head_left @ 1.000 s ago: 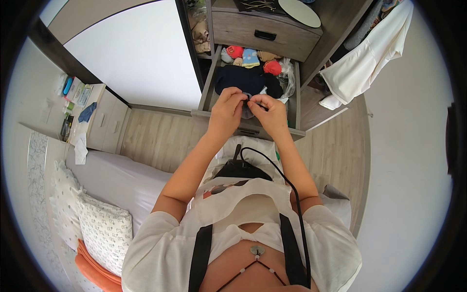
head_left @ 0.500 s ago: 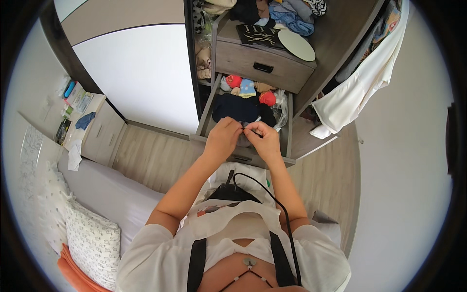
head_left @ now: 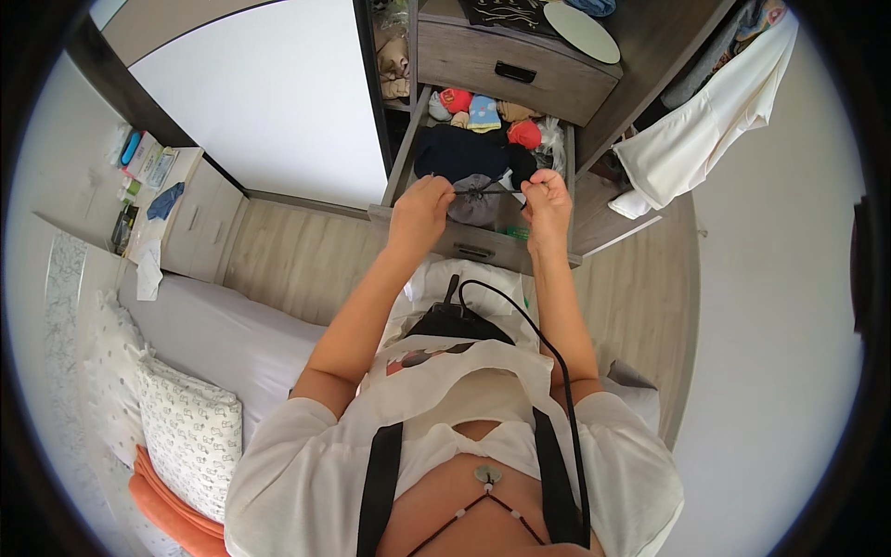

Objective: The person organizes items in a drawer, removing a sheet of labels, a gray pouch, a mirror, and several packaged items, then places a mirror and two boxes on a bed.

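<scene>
My left hand (head_left: 421, 212) and my right hand (head_left: 548, 209) are apart over the open lower drawer (head_left: 439, 243), each pinching one end of a thin black drawstring (head_left: 501, 191). The cord is stretched nearly straight between them. It runs across the neck of a small grey pouch (head_left: 475, 208), which lies at the front of the drawer between my hands. Behind the pouch is a folded dark navy cloth (head_left: 459, 153), with a black cloth (head_left: 522, 162) at its right. Rolled socks in red (head_left: 524, 135) and a blue patterned one (head_left: 484, 113) sit at the back.
Above is a closed drawer (head_left: 464, 65) with an oval mirror (head_left: 582, 32) on top. White clothing (head_left: 710, 139) hangs at the right. To the left stand a white sliding door (head_left: 269, 102), a bedside cabinet (head_left: 200, 227) and a bed with a pillow (head_left: 190, 427). A black cable (head_left: 543, 343) crosses my front.
My hands were together at the cord; they have moved apart, the right one outward, pulling the drawstring taut. The grey pouch now shows between them. The view has tilted downward.
</scene>
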`<state>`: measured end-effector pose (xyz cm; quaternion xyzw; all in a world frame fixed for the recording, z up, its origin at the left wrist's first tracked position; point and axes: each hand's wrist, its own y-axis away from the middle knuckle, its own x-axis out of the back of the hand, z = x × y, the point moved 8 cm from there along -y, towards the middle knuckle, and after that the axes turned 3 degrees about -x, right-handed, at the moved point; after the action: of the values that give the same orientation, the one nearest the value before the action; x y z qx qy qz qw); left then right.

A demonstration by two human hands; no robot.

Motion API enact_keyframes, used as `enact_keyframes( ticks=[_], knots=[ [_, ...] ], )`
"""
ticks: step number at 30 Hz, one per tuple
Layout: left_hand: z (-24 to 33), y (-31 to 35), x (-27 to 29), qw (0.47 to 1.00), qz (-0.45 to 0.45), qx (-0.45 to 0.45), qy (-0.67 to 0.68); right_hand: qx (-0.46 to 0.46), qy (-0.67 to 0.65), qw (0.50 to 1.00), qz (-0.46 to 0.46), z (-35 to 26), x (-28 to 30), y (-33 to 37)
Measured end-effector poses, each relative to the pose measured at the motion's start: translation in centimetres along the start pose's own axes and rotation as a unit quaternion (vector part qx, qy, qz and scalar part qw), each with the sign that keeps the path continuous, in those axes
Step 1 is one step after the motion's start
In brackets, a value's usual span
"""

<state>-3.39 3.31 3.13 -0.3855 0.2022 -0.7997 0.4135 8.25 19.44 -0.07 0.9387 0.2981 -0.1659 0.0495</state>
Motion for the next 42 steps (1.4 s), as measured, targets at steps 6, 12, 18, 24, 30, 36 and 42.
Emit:
enact_keyframes(
  ticks=[6,12,18,24,30,36,42],
  knots=[
    [-0.8,-0.1,0.0,0.997,0.03,0.028,0.064,0.04,0.095,0.993,-0.052,-0.4,0.1,-0.5],
    [-3.8,0.2,-1.7,0.962,-0.017,0.167,0.216,0.107,0.359,0.913,-0.16,1.0,-2.2,1.0],
    [-3.5,0.4,-1.3,0.969,-0.026,0.159,0.188,0.06,0.418,0.894,-0.148,1.8,-1.7,0.6],
    [-4.0,0.9,-2.1,0.97,-0.05,0.167,0.168,0.067,0.407,0.896,-0.162,1.5,-1.4,0.8],
    [-4.7,1.6,-3.2,0.957,-0.095,0.184,0.205,0.164,0.51,0.819,-0.205,1.0,-4.4,2.0],
    [-4.6,0.9,-2.9,0.946,-0.096,0.2,0.235,0.142,0.463,0.866,-0.121,2.1,-3.1,-0.4],
    [-1.9,-1.1,-1.4,0.985,-0.121,0.077,0.096,0.059,0.274,0.947,-0.154,0.5,-2.6,-2.0]
  ],
)
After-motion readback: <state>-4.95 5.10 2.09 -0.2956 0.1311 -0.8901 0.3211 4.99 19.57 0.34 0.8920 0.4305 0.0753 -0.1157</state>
